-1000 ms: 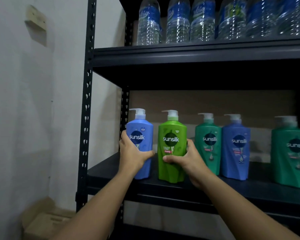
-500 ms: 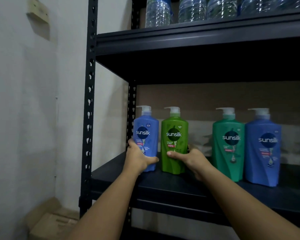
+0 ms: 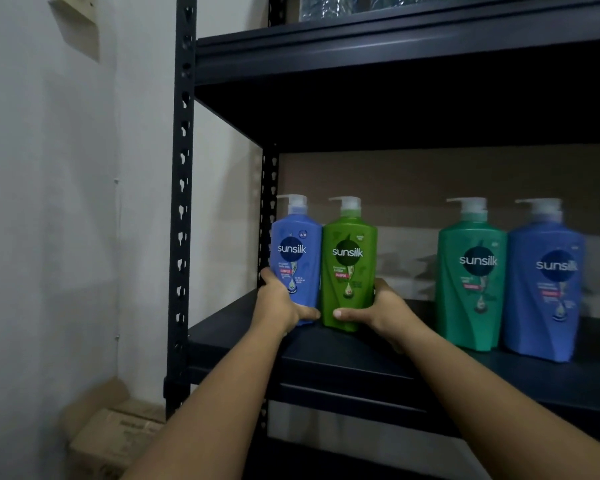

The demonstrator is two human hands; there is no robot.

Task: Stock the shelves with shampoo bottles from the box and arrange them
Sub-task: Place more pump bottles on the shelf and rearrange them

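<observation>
A blue shampoo bottle point(image 3: 297, 251) and a light green shampoo bottle point(image 3: 349, 258) stand upright side by side, touching, at the far left rear of the black shelf point(image 3: 343, 355). My left hand point(image 3: 279, 304) grips the blue bottle low on its left side. My right hand point(image 3: 378, 308) wraps the green bottle's lower right side, thumb across its front. A teal shampoo bottle point(image 3: 470, 271) and a second blue bottle point(image 3: 542, 282) stand further right, nearer the front.
A black slotted upright point(image 3: 182, 202) frames the rack's left side against a white wall. The shelf above point(image 3: 395, 46) carries water bottles point(image 3: 326, 6). A cardboard box point(image 3: 118, 434) sits on the floor at the lower left.
Both hands have pushed the blue and green bottles back and left on the shelf, closing the gap between them. The view shifted left, so the far right teal bottle left the frame.
</observation>
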